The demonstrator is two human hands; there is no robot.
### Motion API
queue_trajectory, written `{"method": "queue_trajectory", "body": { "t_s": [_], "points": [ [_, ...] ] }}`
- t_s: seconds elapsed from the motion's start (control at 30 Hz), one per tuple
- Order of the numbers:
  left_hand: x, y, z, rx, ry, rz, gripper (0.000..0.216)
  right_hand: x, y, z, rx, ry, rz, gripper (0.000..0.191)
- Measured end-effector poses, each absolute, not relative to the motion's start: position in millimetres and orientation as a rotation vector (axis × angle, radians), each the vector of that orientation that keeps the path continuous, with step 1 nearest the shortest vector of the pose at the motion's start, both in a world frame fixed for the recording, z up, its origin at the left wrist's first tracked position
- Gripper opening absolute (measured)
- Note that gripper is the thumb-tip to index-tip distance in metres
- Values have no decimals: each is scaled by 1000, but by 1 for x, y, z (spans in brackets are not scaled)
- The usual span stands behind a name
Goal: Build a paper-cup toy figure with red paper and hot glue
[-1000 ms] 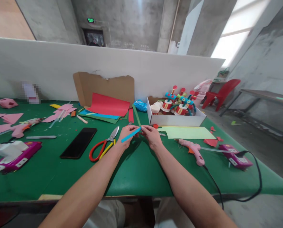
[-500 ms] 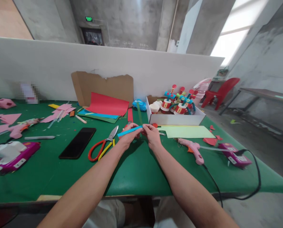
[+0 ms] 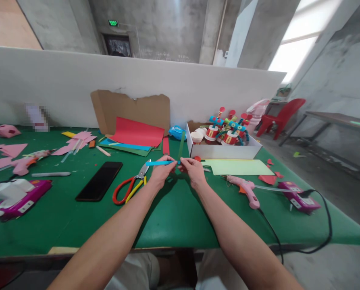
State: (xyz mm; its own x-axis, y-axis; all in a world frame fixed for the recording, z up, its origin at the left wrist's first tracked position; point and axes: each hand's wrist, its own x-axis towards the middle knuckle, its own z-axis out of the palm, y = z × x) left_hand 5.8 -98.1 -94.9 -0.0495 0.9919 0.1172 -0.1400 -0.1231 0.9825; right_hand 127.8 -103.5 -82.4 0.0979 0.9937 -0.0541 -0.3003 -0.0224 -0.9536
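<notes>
Both my hands meet over the middle of the green table (image 3: 173, 217). My left hand (image 3: 161, 172) and my right hand (image 3: 193, 170) pinch a narrow blue paper strip (image 3: 160, 163), which sticks out level to the left. A green paper strip (image 3: 181, 150) rises from between my fingers toward the back; which hand grips it I cannot tell. Red-and-yellow handled scissors (image 3: 130, 185) lie just left of my left hand. A black phone (image 3: 99, 186) lies further left.
A white box (image 3: 225, 151) holds cup-and-paper figures behind my right hand. A pale yellow sheet (image 3: 238, 167), a pink glue gun (image 3: 246, 191) with a black cable and a magenta item (image 3: 299, 197) lie to the right. Coloured paper sheets (image 3: 136, 135) lean on cardboard at the back. Pink scraps lie left.
The blue strip has swung from slanting down-left to lying level. The green strip now stands up between my fingers. My hands stay in nearly the same place.
</notes>
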Motion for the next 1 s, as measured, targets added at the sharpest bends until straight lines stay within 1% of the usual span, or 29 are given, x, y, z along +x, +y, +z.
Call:
{"method": "queue_trajectory", "body": {
  "t_s": [0.3,0.5,0.8,1.0],
  "points": [
    [5,-100,-94,1276,1131,1390,25,130,-103,-81,-1123,-972,1233,20],
    [3,-97,-95,1474,1199,1390,17,130,-103,-83,-1139,-974,1221,18],
    [2,-93,-102,1402,1225,1370,15,131,-101,-87,-1078,-1042,1287,28],
    [2,-96,-97,1374,1206,1455,16,129,-103,-87,-1023,-957,1406,28]
  ]
}}
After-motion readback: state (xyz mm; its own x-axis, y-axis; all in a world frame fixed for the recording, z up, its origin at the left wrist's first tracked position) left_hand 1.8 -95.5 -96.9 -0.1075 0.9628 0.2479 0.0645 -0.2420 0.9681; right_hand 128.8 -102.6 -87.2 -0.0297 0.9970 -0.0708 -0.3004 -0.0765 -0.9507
